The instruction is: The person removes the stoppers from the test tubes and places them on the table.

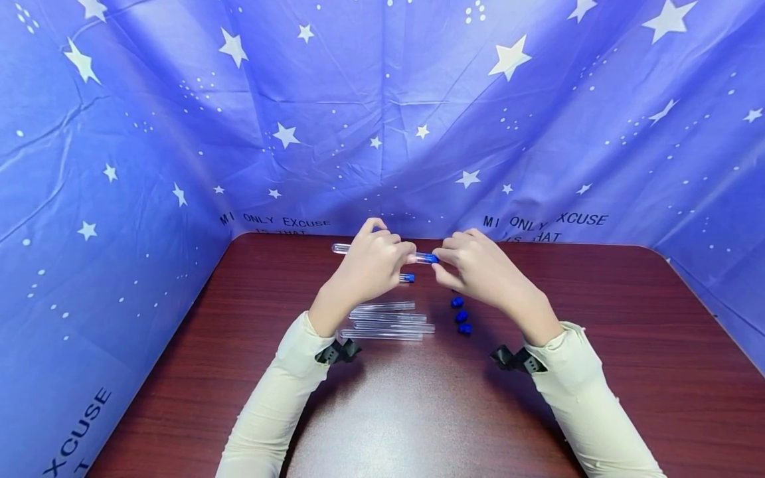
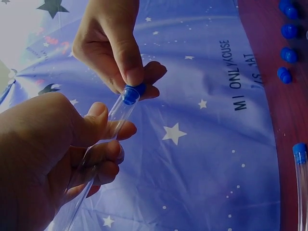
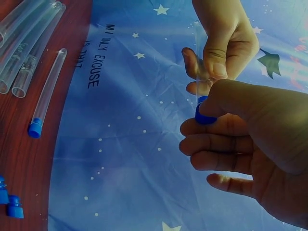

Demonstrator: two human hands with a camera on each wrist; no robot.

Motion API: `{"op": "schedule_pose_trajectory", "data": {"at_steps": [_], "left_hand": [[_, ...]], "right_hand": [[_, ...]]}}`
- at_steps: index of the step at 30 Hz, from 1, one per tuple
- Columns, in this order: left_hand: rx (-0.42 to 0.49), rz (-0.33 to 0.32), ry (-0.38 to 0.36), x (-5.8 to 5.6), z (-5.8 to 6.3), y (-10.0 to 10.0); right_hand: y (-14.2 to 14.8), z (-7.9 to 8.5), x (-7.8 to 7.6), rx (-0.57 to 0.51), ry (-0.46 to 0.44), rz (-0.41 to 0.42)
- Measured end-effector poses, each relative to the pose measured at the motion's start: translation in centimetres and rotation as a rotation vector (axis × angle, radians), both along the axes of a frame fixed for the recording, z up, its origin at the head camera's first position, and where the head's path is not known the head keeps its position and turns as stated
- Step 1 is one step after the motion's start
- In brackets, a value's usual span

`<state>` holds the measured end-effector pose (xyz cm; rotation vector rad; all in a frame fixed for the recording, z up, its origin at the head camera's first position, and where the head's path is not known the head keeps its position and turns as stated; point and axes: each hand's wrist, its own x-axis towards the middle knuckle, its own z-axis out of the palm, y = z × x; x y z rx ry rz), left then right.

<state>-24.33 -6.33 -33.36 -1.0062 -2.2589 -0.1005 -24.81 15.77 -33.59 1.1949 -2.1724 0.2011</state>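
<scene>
My left hand (image 1: 375, 260) holds a clear test tube (image 2: 124, 111) above the far part of the table, its rounded end pointing left. A blue stopper (image 2: 130, 93) sits in the tube's mouth. Thumb and fingers of my right hand (image 1: 478, 267) pinch that stopper; in the right wrist view the blue cap (image 3: 205, 113) lies between thumb and forefinger, the other fingers loosely bent beside it. Below the hands, a capped test tube (image 3: 47, 96) lies on the table, partly hidden by my left hand in the head view.
Several uncapped test tubes (image 1: 388, 326) lie side by side on the dark red wooden table (image 1: 382, 411), nearer than the hands. Several loose blue stoppers (image 1: 461, 317) lie in a row to their right. A blue star-printed curtain (image 1: 382, 119) hangs behind and along both sides.
</scene>
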Motion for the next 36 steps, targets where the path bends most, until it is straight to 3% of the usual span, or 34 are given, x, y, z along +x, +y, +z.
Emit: {"op": "schedule_pose_trajectory", "data": {"at_steps": [12, 23, 36], "left_hand": [[-0.004, 0.004, 0.013, -0.06, -0.12, -0.08], [-0.002, 0.009, 0.011, -0.23, -0.32, 0.04], [-0.017, 0.017, -0.012, -0.19, -0.28, 0.06]], "right_hand": [[-0.22, -0.08, -0.09, 0.004, 0.032, -0.002], [-0.2, -0.24, 0.0, -0.005, -0.029, -0.037], [-0.27, -0.25, -0.11, 0.002, 0.011, -0.013]]}}
